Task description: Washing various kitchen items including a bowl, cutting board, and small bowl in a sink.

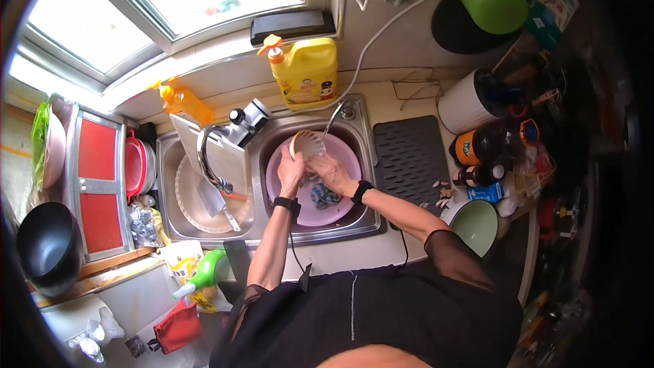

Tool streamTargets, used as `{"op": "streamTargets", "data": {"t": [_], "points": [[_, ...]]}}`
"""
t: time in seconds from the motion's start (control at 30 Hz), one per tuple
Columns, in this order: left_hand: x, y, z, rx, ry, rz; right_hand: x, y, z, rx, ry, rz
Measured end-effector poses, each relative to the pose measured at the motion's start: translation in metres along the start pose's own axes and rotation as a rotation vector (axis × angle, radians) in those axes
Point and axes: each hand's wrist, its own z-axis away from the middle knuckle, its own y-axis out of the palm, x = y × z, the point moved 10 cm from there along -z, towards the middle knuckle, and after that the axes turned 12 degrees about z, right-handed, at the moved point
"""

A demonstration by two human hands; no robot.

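My left hand [291, 171] grips a ribbed white bowl [306, 144] with a yellowish rim, tilted on its side above a pink plastic basin [351, 156]. Against the bowl's lower right side lies my right hand [331, 173], its fingers partly hidden; whether it holds anything cannot be told. The basin sits in the right bowl of a stainless steel sink [375, 199]. In it, below my hands, is a blue patterned cloth or scrubber [325, 197]. A thin curved metal spout [333, 116] reaches over the basin's back edge.
In the left sink, a cleaver [217, 202] and a cutting board [212, 156] stand by a beige basin [186, 214], under a chrome faucet [202, 156]. A yellow detergent jug [306, 74] stands behind. Right of the sink are a dark drying mat [411, 158] and a green bowl [475, 227].
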Motion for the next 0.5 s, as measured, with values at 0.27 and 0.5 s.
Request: {"op": "streamTargets", "data": {"t": [0.27,0.5], "points": [[0.003,0.013,-0.01,0.16,0.051,0.312,0.013,-0.02,0.001,-0.033,-0.191,0.269],[0.031,0.017,-0.014,0.052,0.045,0.627,0.016,0.023,-0.006,0.318,0.305,-0.596]]}}
